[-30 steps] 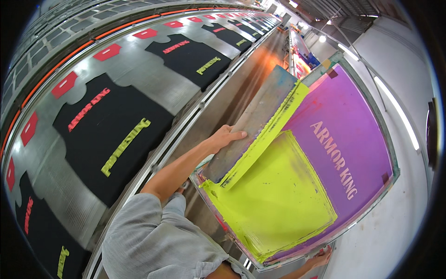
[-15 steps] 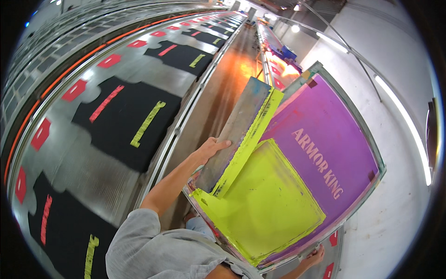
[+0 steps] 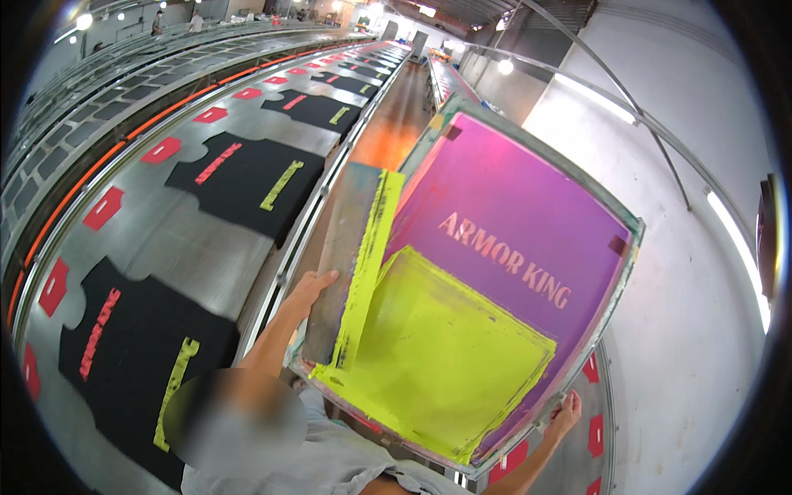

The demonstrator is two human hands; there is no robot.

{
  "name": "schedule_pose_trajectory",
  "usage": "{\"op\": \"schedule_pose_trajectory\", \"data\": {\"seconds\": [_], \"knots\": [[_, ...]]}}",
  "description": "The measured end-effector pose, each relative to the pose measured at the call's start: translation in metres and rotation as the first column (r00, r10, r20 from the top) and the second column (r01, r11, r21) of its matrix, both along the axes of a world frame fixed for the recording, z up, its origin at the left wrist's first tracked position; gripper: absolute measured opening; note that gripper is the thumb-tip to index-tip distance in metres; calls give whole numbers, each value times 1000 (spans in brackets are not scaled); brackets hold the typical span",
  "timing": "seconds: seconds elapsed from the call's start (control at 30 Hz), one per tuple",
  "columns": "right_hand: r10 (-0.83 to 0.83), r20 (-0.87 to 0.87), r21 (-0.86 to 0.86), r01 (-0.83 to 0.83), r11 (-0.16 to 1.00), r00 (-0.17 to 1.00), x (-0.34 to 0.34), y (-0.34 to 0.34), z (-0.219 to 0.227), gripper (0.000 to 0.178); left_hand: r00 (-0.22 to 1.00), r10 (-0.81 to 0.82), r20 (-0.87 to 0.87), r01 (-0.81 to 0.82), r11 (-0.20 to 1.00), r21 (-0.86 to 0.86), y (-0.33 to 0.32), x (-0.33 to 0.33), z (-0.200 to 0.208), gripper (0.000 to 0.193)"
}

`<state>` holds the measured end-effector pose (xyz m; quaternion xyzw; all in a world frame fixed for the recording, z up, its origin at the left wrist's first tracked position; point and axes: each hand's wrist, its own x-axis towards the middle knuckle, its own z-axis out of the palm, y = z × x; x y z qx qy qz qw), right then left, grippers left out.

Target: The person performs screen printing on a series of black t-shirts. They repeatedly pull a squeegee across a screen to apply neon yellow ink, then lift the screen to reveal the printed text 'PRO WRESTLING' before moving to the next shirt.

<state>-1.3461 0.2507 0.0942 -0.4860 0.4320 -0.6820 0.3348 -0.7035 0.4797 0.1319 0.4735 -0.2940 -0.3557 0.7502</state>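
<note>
1. The left hand [image 3: 309, 290] was seen left of lower centre, clamped on the squeegee [image 3: 348, 256]; the thumb was laid on its grey face, the fingers were mostly hidden.
2. The squeegee was held lengthwise, slightly tilted, over the left side of the screen frame [image 3: 551, 157], just right of the left hand; its ink-coated edge was turned right. Whether the frame was also supported by this hand could not be told.
3. The right hand [image 3: 565, 412] was placed at lower right, clamped on the frame's outer edge; the exact grip was partly hidden.
4. The hands were kept well apart, with the frame spread between them, tilted, through centre and right of centre.
5. The purple mesh [image 3: 495, 198] was marked with pale lettering; its lower part was covered by yellow-green ink [image 3: 450, 355].
6. At left, black shirt pieces [image 3: 247, 177], printed in pink and yellow-green, were laid on a metal table [image 3: 173, 247]; red pieces [image 3: 105, 208] were lined up beside them.
</note>
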Motion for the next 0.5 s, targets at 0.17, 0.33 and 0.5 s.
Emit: {"op": "schedule_pose_trajectory", "data": {"seconds": [0.17, 0.33, 0.5], "knots": [[-27, 21, 45, 26, 999, 999, -13, 20, -1, 28, 998, -56, 9, 57, 993, -105, -15, 12, -14, 57], [-78, 18, 40, 77, 996, 997, -23, 49, -27, 26, 993, -108, 53, 117, 967, -225, -19, 1, -25, 46], [-146, 139, -72, 157, 985, 980, -17, 46, -43, 24, 982, -172, 77, 184, 961, -206, -51, 7, -29, 44]]}}
